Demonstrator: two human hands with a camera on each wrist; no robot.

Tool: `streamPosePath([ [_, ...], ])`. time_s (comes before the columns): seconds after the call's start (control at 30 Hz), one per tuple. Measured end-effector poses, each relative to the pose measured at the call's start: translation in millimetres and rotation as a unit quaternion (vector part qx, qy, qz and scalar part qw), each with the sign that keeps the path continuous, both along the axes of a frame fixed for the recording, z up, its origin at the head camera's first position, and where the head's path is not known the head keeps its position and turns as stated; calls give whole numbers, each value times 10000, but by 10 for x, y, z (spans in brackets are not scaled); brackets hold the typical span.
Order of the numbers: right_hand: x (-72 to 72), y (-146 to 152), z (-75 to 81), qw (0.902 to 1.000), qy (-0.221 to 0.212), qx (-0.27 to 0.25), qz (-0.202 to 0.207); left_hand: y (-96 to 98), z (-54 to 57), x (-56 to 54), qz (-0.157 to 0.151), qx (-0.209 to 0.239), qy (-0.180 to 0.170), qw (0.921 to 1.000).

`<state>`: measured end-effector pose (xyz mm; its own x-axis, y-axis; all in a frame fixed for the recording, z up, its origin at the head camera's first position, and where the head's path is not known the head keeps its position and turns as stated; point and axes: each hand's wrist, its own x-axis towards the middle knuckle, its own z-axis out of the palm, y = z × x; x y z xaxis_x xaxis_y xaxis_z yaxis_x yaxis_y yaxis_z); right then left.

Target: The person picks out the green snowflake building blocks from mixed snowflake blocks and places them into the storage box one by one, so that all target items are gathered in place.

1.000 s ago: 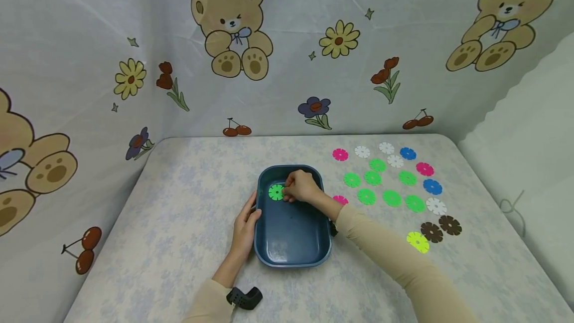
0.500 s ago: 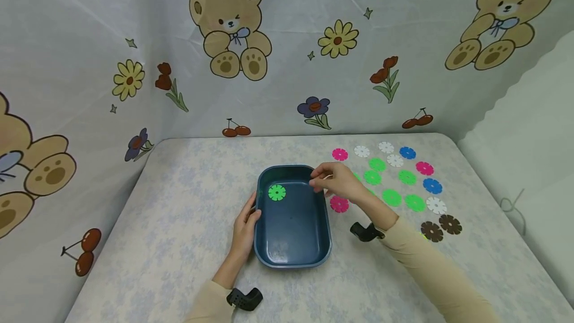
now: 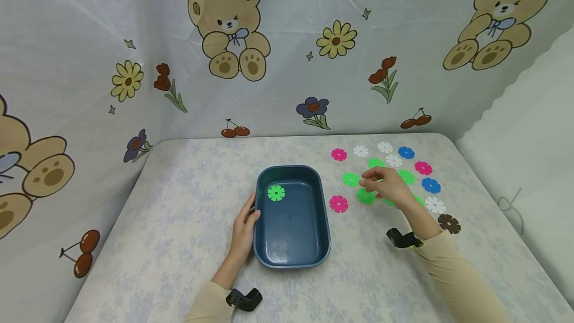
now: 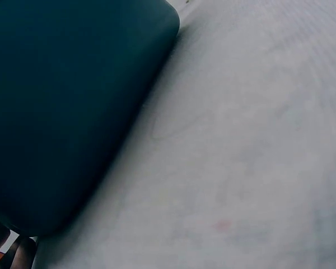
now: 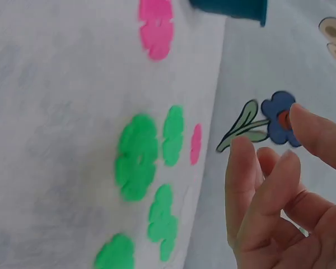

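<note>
A dark blue plastic tray (image 3: 291, 258) stands on the table, one green notched disc (image 3: 276, 193) lying inside near its far left corner. My left hand (image 3: 242, 231) holds the tray's left side, the thumb at the rim and the fingers along the outer wall. In the left wrist view only a few fingertips (image 4: 23, 253) show, beside the tray's corner. My right hand (image 3: 386, 184) hovers over the green discs (image 3: 366, 196), hiding some of them. The right wrist view shows its thumb and fingers (image 5: 274, 196) apart, with nothing between them.
Several loose notched discs lie right of the tray, among them a pink disc (image 3: 338, 204), a blue disc (image 3: 431, 185), a white disc (image 3: 435, 205) and a brown disc (image 3: 449, 223). A bear-patterned cloth (image 3: 269, 103) hangs behind the table.
My right hand has left the inside of the tray and moved right to above the loose discs. The green disc stays in the tray; my left hand keeps its place.
</note>
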<state>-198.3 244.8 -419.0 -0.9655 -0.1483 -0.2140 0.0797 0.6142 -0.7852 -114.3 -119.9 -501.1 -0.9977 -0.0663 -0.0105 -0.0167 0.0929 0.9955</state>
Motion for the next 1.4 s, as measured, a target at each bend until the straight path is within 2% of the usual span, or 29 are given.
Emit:
streamPosePath([
  [0.47, -16, 191, -294, 9968, -259, 620, -438, -5, -20, -6, -34, 103, 64, 9999],
  [0.7, -15, 182, -333, 9939, -406, 842, -592, -7, -19, -5, -43, 127, 26, 9999],
  [1.03, -69, 121, -409, 9855, -268, 1615, -440, -17, -28, -10, -16, 103, 12, 9999],
  [1.2, -88, 95, -424, 9844, -292, 1689, -390, -17, -31, -10, 10, 45, 71, 10000],
  [1.4, -92, 119, -414, 9871, -222, 1547, -349, -18, -29, -6, -47, 159, 118, 9998],
])
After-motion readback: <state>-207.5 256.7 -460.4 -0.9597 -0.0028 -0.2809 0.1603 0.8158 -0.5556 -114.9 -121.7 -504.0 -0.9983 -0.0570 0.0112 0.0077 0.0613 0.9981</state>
